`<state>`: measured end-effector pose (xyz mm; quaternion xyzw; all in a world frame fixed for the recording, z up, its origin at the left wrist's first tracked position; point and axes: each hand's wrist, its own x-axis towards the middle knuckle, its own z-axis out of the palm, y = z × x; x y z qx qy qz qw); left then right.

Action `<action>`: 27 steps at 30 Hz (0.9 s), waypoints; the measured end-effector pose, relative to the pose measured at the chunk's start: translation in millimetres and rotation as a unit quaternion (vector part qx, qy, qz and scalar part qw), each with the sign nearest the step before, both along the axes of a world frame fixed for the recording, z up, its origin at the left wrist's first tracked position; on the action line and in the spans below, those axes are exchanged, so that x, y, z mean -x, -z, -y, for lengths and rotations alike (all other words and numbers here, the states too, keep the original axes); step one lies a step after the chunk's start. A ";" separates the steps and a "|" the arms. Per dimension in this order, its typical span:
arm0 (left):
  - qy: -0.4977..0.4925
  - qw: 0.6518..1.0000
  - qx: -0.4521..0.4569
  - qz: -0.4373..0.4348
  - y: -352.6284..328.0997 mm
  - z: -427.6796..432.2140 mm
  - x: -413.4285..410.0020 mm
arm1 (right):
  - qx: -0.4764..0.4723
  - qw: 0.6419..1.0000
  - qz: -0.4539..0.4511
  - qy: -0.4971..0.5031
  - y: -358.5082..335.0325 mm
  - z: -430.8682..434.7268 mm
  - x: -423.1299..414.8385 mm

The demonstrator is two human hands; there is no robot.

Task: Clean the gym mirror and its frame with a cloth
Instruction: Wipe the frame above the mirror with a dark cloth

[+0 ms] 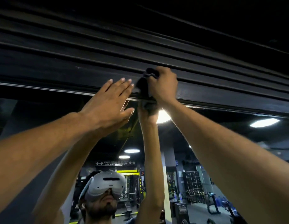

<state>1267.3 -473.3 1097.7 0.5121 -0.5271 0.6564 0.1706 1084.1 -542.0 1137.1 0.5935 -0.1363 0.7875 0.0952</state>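
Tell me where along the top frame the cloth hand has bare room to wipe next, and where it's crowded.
Bare frame runs right of the right hand, which grips the dark cloth, out to the picture's edge. Another bare stretch lies left of the left hand. It is crowded in the middle: the left hand's straight fingers lie on the frame right beside the cloth.

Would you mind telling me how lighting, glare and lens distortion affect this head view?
Head view: very dim overall, so the dark cloth gripped by the right hand nearly merges with the black ribbed frame; a reflected ceiling lamp blows out in the mirror glass; the open left hand is well lit; the wide-angle lens stretches both forearms.
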 end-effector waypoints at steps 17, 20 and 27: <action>0.011 0.999 -0.035 0.019 -5.4 -16.8 -4.4 | 0.033 0.999 0.006 0.040 25.7 -0.8 -18.9; 0.009 0.998 -0.046 0.030 -7.4 -29.7 -14.4 | 0.041 0.997 -0.070 0.010 22.6 -20.1 -31.5; -0.006 0.998 -0.042 0.037 -14.2 -57.2 -59.4 | -0.077 0.986 0.091 0.114 3.2 -21.5 -6.2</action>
